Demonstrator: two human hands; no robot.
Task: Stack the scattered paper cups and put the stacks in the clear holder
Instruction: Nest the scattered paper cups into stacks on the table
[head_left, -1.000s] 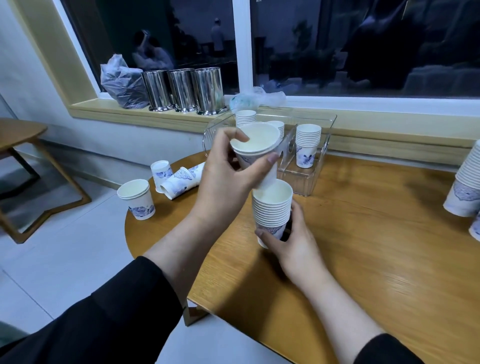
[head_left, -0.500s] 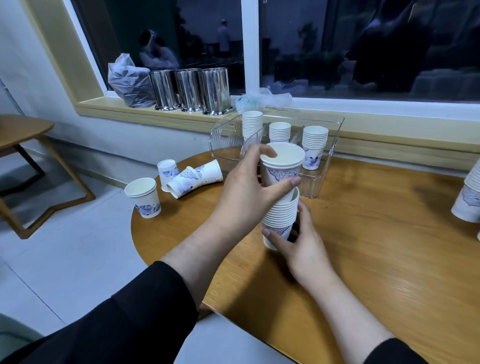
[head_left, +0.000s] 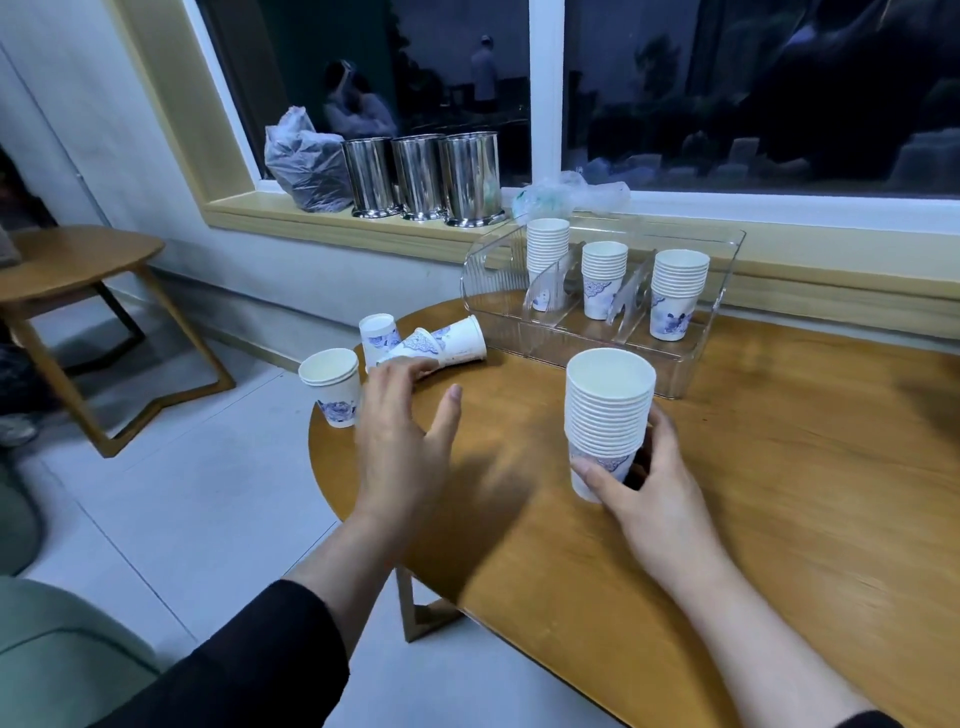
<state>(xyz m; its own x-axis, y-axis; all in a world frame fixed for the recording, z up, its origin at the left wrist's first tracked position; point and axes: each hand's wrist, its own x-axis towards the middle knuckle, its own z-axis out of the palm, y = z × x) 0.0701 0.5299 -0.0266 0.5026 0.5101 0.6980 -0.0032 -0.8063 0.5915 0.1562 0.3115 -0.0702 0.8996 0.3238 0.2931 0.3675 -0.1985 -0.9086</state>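
We grip cup stack (head_left: 609, 415) low with right hand (head_left: 649, 499), upright on table (head_left: 779, 493), near holder (head_left: 602, 291). Left hand (head_left: 400, 441) spread, empty, fingertips at tipped cups (head_left: 441, 343).

bare tabletop (head_left: 779, 519) right, clear holder (head_left: 722, 306) blocking behind
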